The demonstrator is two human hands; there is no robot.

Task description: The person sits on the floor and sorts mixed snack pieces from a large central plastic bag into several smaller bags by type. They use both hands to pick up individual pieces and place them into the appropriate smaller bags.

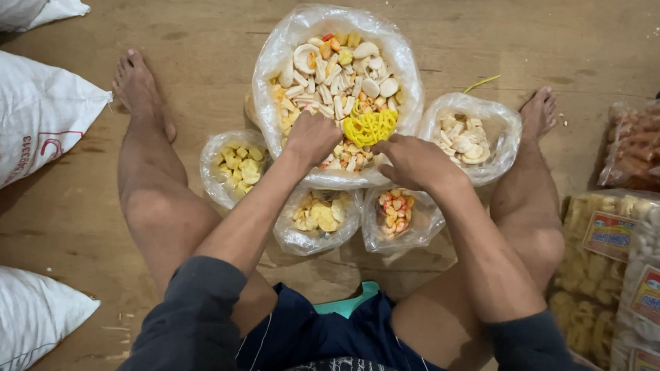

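Count of bags, sacks and packs on the wooden floor

One large clear plastic bag of mixed crackers (340, 26); four small clear plastic bags: yellow pieces (233, 164), pale yellow chips (317, 215), orange pieces (395, 216), white pieces (466, 136). Three white woven sacks (21, 124). One yellow lattice-shaped cracker (370, 127). At least four sealed snack packs (653, 140) at right.

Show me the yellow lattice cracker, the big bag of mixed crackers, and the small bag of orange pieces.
yellow lattice cracker (370, 127), head view, its middle.
big bag of mixed crackers (277, 48), head view, left plastic wall.
small bag of orange pieces (395, 211), head view, the orange contents.
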